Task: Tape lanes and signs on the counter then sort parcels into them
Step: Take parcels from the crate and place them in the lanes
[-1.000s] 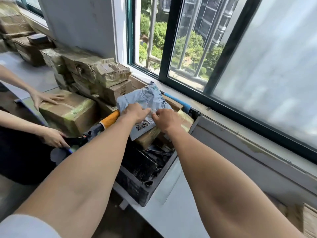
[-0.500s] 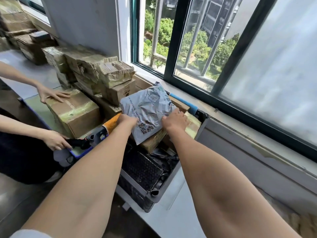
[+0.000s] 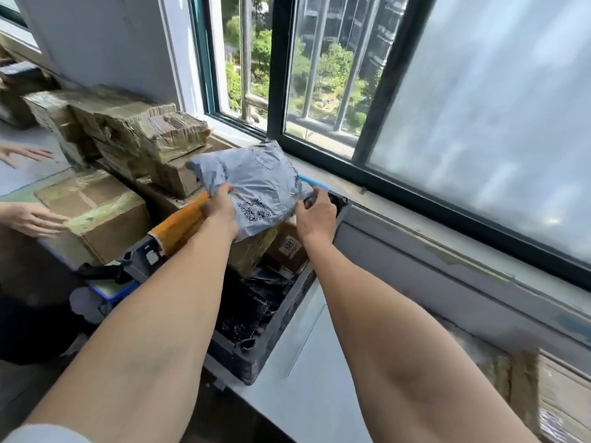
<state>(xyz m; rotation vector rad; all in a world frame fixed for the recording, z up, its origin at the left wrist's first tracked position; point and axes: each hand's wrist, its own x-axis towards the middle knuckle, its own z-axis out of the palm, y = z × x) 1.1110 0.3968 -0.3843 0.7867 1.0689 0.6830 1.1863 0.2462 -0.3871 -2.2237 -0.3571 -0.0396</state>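
Grey counter (image 3: 307, 394) under a window (image 3: 479, 100). Dark crate (image 3: 256, 356) at the front edge, boxes and dark wrap inside. Above it, left hand (image 3: 222, 209) and right hand (image 3: 315, 217) each pinch a side of a grey mailer (image 3: 252, 182), lifted clear. Taped cartons (image 3: 128, 129) stacked behind, at the back edge.

Single view, head-worn wide-angle camera, looking forward and down along both outstretched bare forearms. Faces the dark-framed sliding window (image 3: 377, 100) across the pale grey counter (image 3: 307, 391); the black plastic crate (image 3: 256, 356) sits close, centre frame. Straight lines bow at the edges. No second view, so no overlap to record.
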